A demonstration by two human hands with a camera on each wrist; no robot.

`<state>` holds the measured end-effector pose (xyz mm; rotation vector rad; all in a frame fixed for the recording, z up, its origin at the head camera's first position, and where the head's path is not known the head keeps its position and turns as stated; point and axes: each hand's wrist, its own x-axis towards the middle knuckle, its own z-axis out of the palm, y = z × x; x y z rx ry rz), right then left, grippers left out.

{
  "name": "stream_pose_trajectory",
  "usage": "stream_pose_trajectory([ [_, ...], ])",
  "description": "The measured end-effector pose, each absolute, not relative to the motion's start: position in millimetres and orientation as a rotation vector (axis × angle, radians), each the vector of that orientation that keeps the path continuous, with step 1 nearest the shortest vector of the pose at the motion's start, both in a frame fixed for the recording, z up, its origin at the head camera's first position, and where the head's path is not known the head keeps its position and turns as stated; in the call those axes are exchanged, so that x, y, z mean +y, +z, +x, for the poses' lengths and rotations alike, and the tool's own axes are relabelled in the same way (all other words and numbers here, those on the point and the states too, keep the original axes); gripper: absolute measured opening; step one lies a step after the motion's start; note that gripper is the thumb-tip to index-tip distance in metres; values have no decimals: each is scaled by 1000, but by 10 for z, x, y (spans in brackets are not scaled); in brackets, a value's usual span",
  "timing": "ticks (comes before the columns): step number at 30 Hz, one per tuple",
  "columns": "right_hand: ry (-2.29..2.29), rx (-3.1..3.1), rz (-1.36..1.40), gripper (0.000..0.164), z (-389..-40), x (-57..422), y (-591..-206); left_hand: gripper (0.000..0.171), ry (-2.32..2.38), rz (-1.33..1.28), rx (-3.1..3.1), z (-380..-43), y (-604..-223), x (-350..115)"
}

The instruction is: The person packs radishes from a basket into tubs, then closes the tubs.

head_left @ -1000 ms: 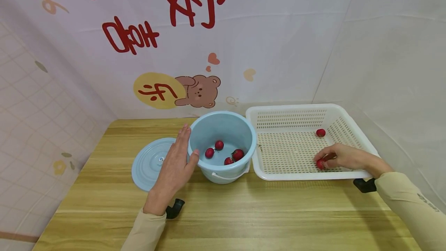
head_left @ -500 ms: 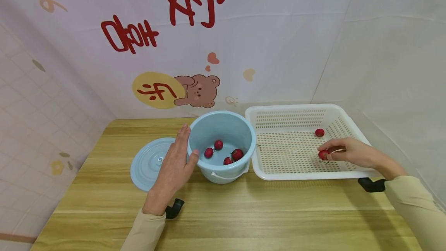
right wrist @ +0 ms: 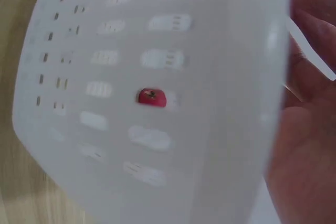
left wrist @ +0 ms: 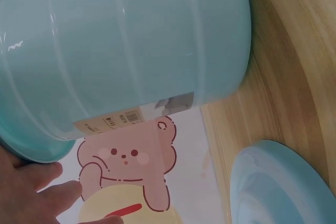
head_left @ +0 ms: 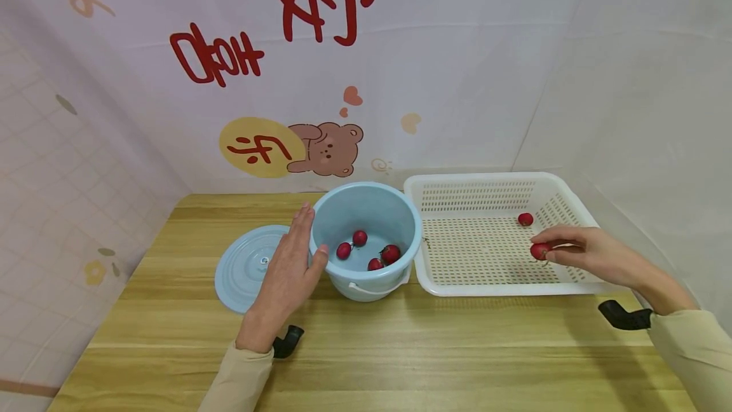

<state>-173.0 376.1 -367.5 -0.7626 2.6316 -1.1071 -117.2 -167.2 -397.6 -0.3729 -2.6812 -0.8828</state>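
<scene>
In the head view my right hand pinches a red cherry tomato between thumb and fingertips above the floor of a white slotted plastic basket. Another cherry tomato lies farther back in the basket. The right wrist view has the basket's wall in front, with red showing through one slot; which tomato that is, I cannot tell. My left hand, fingers straight, rests against the left rim of a light blue bucket. Several cherry tomatoes lie inside the bucket.
A round blue lid lies on the wooden table left of the bucket, partly behind the left hand. The bucket's white handle hangs down at its front. A printed white cloth rises behind the table.
My right hand has lifted the cherry tomato from the basket floor and drawn it slightly back and right. My left hand stays at the bucket rim.
</scene>
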Motion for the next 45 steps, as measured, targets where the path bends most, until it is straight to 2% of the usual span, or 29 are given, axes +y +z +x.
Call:
stream_pose_trajectory([
  [25, -1312, 2705, -735, 34, -1433, 3416, -3381, 72, -875, -363, -2695, -1163, -3955, -1660],
  [45, -1565, 2650, -841, 37, -1449, 2973, -3287, 72, -888, -380, -2665, -1157, -3965, -1666],
])
